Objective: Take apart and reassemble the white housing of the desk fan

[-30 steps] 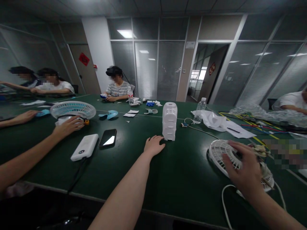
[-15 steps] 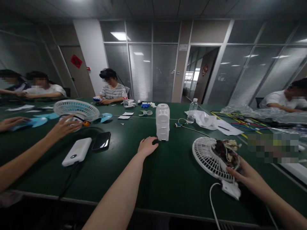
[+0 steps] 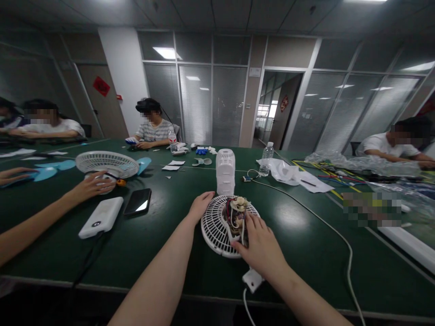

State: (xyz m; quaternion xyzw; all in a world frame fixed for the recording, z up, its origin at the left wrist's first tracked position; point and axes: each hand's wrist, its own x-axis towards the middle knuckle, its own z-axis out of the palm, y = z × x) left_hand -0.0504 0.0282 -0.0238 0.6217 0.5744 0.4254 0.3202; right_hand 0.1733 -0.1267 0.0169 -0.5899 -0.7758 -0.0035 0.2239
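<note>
A round white fan grille lies in front of me, with an exposed motor and loose wires at its centre. My right hand is closed around the right side of that motor part. At the grille's upper left rim, my left hand rests with its fingers stretched out; whether it touches the rim I cannot tell. Just behind the grille stands a tall white slotted plastic housing. A small white box with a cable sits below my right wrist.
To my left, a co-worker's hand holds another fan, near blue blades. A white power bank and a phone lie nearby. Beyond are a water bottle, papers, wires and a long cable.
My right hand has brought the grille with its motor from the right to the middle, in front of the white housing. My left hand stays near the housing, now beside the grille.
</note>
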